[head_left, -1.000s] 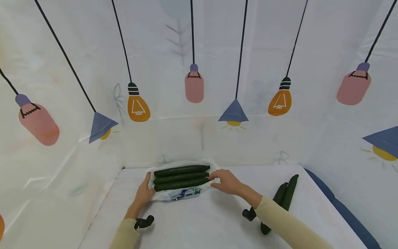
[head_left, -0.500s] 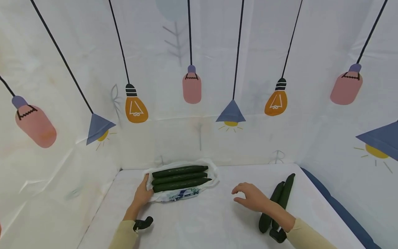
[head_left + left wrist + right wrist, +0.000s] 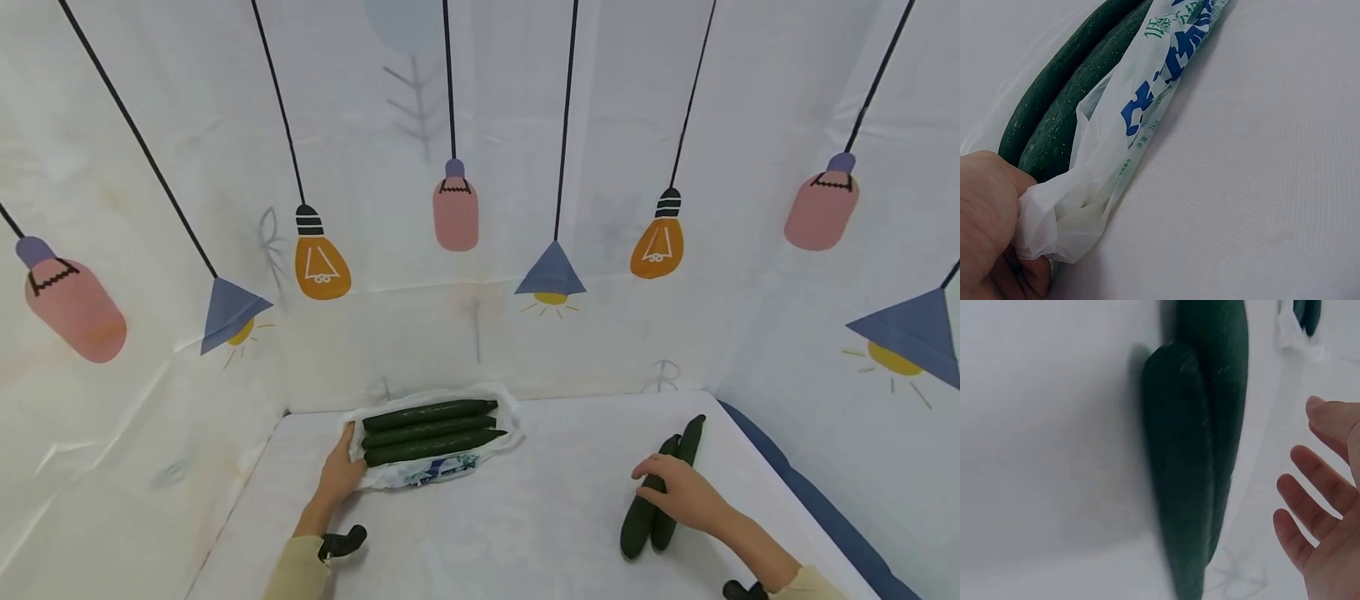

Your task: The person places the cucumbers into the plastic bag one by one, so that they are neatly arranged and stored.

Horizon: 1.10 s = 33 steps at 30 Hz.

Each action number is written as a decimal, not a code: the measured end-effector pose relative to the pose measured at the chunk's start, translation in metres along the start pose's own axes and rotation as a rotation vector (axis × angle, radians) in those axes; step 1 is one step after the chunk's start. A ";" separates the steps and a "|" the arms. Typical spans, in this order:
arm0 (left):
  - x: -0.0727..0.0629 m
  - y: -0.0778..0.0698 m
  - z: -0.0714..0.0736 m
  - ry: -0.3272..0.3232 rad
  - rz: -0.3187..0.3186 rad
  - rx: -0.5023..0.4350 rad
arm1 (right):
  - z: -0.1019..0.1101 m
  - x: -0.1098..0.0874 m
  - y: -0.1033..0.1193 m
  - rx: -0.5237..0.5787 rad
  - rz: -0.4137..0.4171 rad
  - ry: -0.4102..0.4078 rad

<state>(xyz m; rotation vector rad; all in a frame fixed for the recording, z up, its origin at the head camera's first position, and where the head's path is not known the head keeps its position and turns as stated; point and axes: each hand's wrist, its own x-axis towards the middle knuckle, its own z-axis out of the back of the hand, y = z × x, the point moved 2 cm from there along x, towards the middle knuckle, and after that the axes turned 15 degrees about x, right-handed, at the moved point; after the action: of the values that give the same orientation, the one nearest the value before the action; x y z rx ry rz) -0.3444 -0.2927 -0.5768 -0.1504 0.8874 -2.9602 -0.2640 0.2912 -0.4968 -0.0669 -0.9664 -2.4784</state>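
Three cucumbers (image 3: 429,430) lie side by side in a white plastic bag (image 3: 510,417) with blue and green print, at the back left of the table. My left hand (image 3: 341,468) pinches the bag's left edge between thumb and fingers, as the left wrist view also shows with the bag (image 3: 1079,206) bunched in the grip. Over at the right, two more cucumbers (image 3: 637,521) lie against each other on the table. Above them hovers my right hand (image 3: 686,493), fingers spread and holding nothing; in the right wrist view a gap separates it from the cucumbers (image 3: 1179,456).
A white cloth covers the table (image 3: 480,542). White sheeting (image 3: 600,350) printed with lamps hangs behind and on both sides. Dark blue fabric (image 3: 810,508) runs along the table's right edge. Black camera mounts (image 3: 343,542) sit at both wrists.
My right hand has let go of the bag's right side and moved right, over the two loose cucumbers. My left hand stays on the bag.
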 end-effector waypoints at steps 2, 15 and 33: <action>-0.001 0.000 0.000 -0.002 0.002 -0.008 | 0.005 -0.008 -0.007 -0.022 0.006 -0.018; 0.002 -0.001 0.002 -0.034 -0.028 -0.003 | 0.014 -0.036 -0.043 -0.003 -0.114 0.093; -0.001 0.001 -0.004 -0.003 0.000 0.014 | -0.009 -0.026 -0.053 -0.104 0.035 -0.059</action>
<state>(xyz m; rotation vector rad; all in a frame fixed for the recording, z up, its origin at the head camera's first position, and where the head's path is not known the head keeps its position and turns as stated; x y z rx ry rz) -0.3439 -0.2918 -0.5807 -0.1547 0.8664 -2.9643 -0.2637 0.3299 -0.5425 -0.1909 -0.8523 -2.5052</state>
